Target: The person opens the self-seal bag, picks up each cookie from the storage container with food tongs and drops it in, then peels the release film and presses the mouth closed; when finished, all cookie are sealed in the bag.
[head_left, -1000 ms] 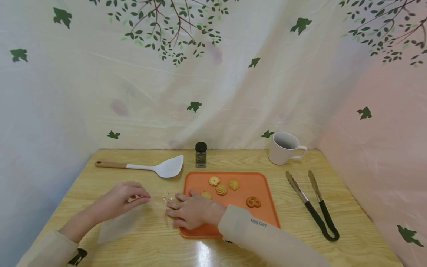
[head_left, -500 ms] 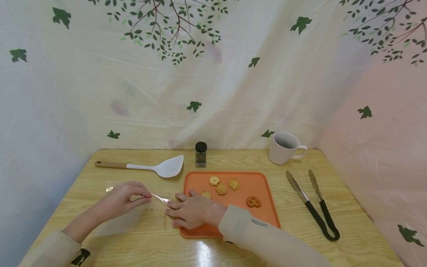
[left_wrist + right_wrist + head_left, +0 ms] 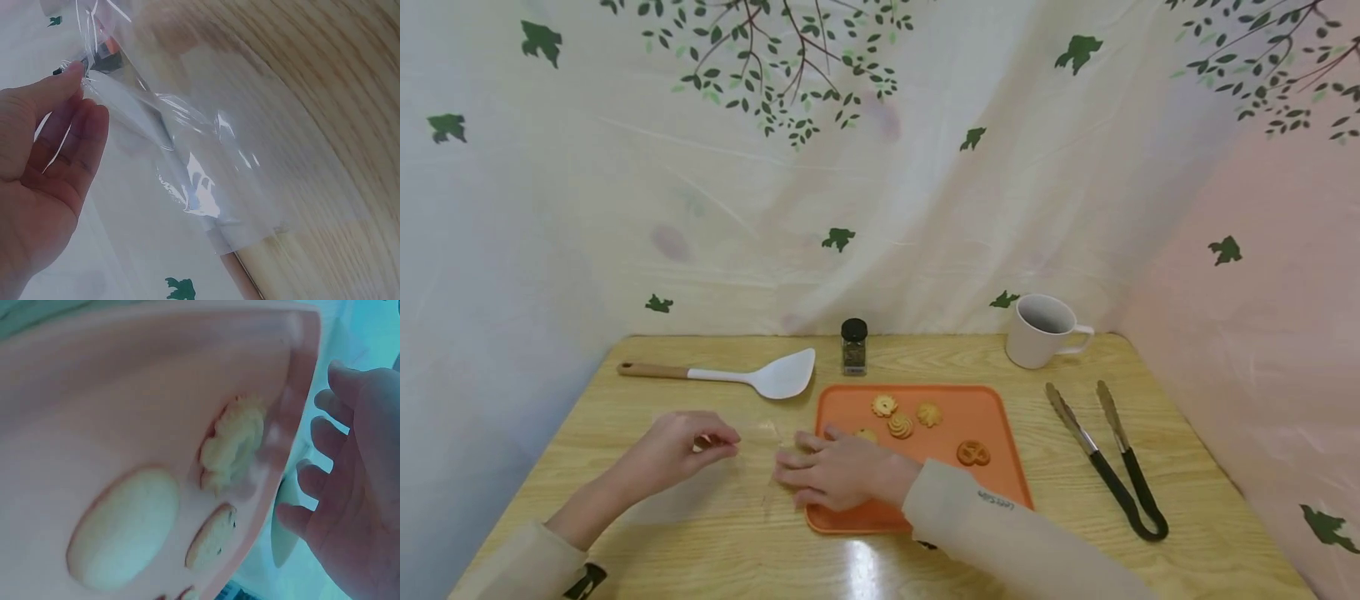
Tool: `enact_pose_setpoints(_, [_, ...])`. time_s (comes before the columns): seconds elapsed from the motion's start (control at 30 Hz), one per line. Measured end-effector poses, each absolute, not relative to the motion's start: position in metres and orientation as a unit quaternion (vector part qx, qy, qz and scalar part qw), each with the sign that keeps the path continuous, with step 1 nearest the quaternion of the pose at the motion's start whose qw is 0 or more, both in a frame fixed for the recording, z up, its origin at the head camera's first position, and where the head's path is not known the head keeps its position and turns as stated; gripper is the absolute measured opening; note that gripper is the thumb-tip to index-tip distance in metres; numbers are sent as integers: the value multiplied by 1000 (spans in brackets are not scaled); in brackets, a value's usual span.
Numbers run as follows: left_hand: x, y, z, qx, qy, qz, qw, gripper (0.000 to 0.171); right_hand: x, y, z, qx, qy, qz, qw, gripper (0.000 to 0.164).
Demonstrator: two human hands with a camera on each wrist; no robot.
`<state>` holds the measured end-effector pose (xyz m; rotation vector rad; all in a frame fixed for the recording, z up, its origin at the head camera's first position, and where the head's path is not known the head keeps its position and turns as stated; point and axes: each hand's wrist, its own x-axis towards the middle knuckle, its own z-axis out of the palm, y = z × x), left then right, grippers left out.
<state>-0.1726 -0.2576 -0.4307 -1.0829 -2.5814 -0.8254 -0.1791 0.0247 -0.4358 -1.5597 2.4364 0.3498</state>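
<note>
Fingers (image 3: 55, 90) of the left hand (image 3: 677, 446) pinch clear plastic film (image 3: 244, 169); the right hand (image 3: 846, 471) splays over the orange rectangular tray's (image 3: 985, 417) left edge.

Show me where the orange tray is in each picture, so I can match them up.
Head: the orange tray is in the lower middle, slightly right of centre.
Left wrist: probably only the orange sliver near the top, left of centre; too little shows to be sure.
Right wrist: the tray, looking pinkish, fills much of the left and middle.
Shared landmark, head and right wrist: the right hand, over the tray's left edge in the head view, at the picture's right in the other.
</note>
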Motion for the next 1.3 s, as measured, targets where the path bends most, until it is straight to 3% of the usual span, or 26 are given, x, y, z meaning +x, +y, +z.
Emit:
enact_pose_setpoints(0.27, [-171, -257, -429, -354, -888, -271, 112, 19, -184, 44, -424, -561, 822, 53, 82, 50])
enact_pose_setpoints(0.47, [-170, -258, -429, -339, -894, -278, 96, 14, -180, 85, -410, -540, 839, -27, 60, 51])
enact_pose_setpoints(0.6, [-170, -260, -428, -330, -897, -281, 84, 12, -178, 122, -402, -490, 862, -132, 20, 49])
enact_pose_setpoints(0.8, [-169, -260, -426, -345, -891, -284, 82, 14, -168, 189, -395, -389, 884, -244, -90, 38])
enact_pose_setpoints(0.97, [-168, -260, -425, -345, -889, -288, 86, 17, -154, 251, -396, -301, 906, -275, -114, 42])
enact_pose_setpoints(1.07, [-169, -260, -426, -329, -892, -304, 63, 17, -147, 288, -396, -258, 910, -295, -132, 44])
enact_pose_setpoints(1.3, [-175, -261, -430, -273, -886, -375, -13, 15, -135, 370, -409, -137, 928, -329, -112, 52])
